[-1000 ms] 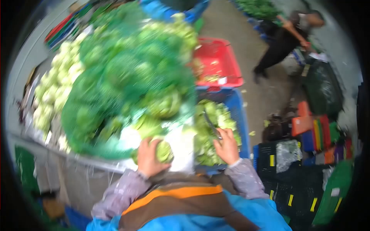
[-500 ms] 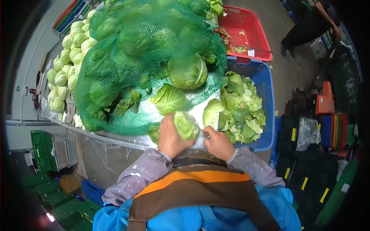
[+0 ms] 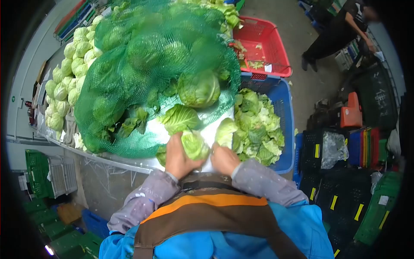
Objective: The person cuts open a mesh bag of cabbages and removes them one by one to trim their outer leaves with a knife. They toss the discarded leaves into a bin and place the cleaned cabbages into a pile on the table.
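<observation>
Left hand point(image 3: 177, 158) — against 1 cabbage point(image 3: 195, 145)

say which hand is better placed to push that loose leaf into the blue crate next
Probably the right hand: it is beside the loose leaf, nearer the blue crate. The left hand is farther off, holding a cabbage. Anything in the right hand is hidden.

My right grip point(image 3: 224, 159) has come from above the blue crate point(image 3: 282, 103) to beside the cabbage point(image 3: 196, 146) in my left grip point(image 3: 180, 157); a pale leaf point(image 3: 226, 132) now lies at the edge of the desk point(image 3: 157, 129).
</observation>
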`<state>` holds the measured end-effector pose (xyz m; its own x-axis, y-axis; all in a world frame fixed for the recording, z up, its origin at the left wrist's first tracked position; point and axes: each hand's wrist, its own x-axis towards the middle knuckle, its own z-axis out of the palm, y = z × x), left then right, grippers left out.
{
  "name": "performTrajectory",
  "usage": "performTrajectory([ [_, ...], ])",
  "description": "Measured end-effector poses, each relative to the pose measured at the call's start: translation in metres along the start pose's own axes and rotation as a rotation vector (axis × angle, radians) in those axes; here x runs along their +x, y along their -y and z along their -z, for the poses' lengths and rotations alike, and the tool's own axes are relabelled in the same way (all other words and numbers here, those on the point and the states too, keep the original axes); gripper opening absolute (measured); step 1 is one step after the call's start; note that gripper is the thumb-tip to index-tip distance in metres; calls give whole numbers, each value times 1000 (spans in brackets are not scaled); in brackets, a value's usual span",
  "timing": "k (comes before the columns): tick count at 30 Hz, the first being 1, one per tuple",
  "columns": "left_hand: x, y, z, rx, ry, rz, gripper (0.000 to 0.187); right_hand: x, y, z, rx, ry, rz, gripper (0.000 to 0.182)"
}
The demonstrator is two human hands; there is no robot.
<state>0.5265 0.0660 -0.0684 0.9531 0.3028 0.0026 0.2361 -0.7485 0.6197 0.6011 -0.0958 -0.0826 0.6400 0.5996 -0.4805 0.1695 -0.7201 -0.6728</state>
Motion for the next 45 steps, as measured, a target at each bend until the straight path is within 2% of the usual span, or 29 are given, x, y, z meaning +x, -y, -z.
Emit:
performTrajectory([
  [2, -8, -3, -1, 116, -37, -123, 96, -18, -2, 0, -50, 104, 27, 24],
  [3, -12, -7, -4, 148, -86, -186, 97, -20, -8, -6, -11, 26, 15, 24],
  [5, -5, 2, -7, -85, -40, -43, 98, 7, -11, -8, 24, 95, -57, 21],
  [7, 1, 20, -6, -82, -44, -49, 100, 17, 1, -3, -33, 1, -45, 22],
  [9, -3, 17, 2, -98, 20, -126, 102, 3, 6, 1, -14, 97, -93, 24],
  [11, -16, 13, -9, 33, -27, -219, 108, -24, 11, 4, 18, 40, -131, 26],
  [13, -23, 12, -16, 73, -97, -206, 111, -6, -12, -26, -42, -48, -108, 25],
  [15, -31, 12, -20, 66, -87, -254, 111, 27, -22, -38, -44, -48, -235, 24],
  [16, -30, 16, -18, 85, -74, -299, 111, 43, -30, -49, 35, -141, -168, 23],
  [17, -35, 22, -21, 73, -128, -285, 110, 50, -46, -60, -72, -91, -40, 26],
  [19, -41, 29, -8, -55, -119, -246, 109, 39, -62, -75, -51, -210, 120, 39],
  [20, -49, 34, -4, -65, -123, -240, 109, 25, -55, -67, -61, -204, 117, 39],
  [22, -55, 43, 5, -32, -133, -166, 97, -4, -12, -36, 670, 35, -70, 45],
  [23, -55, 45, 1, -32, -133, -160, 97, 0, -13, -40, 669, 40, -73, 45],
  [25, -51, 49, -9, -457, -107, -26, 91, 12, -14, -50, 1154, 118, -221, 50],
  [27, -40, 37, -1, -690, -86, 179, 80, -2, -9, -35, 1005, -34, -3, 57],
  [28, -33, 26, 3, -646, -108, 242, 74, -23, 5, 1, 807, -20, -5, 53],
  [29, -24, 8, 8, -724, -39, 186, 81, -18, 8, -1, 721, -223, 121, 53],
  [30, -18, -8, 3, -793, -88, 56, 90, -21, 2, 0, 572, -369, 196, 53],
  [31, -8, -4, 2, -331, -48, -30, 99, -13, -3, -7, 278, -485, 135, 57],
  [32, -1, 9, -12, -289, 25, -145, 101, -17, 1, 2, 374, -395, 169, 58],
  [33, 0, 10, -18, -200, 104, -102, 105, -15, 7, 6, 434, -271, 10, 54],
  [34, 7, 4, -16, -230, 92, -62, 107, 10, -23, -13, 563, -368, 137, 50],
  [35, 14, 3, -14, -268, 126, -41, 106, 16, -22, -6, 558, -456, 216, 41],
  [37, 26, 6, -14, -232, 150, -13, 108, 24, -21, 9, 544, -413, 215, 36],
  [40, 34, 7, -9, -180, 240, 13, 110, 19, -6, 25, 319, -368, 199, 32],
  [42, 37, -3, -3, -158, 262, 31, 111, 18, -14, 25, -27, -489, 347, 32],
  [43, 37, -8, -2, -140, 282, 55, 113, 11, -10, 30, -32, -495, 350, 32],
  [45, 37, -9, -8, -59, 239, -45, 114, -3, 7, 48, -174, -319, 210, 37],
])
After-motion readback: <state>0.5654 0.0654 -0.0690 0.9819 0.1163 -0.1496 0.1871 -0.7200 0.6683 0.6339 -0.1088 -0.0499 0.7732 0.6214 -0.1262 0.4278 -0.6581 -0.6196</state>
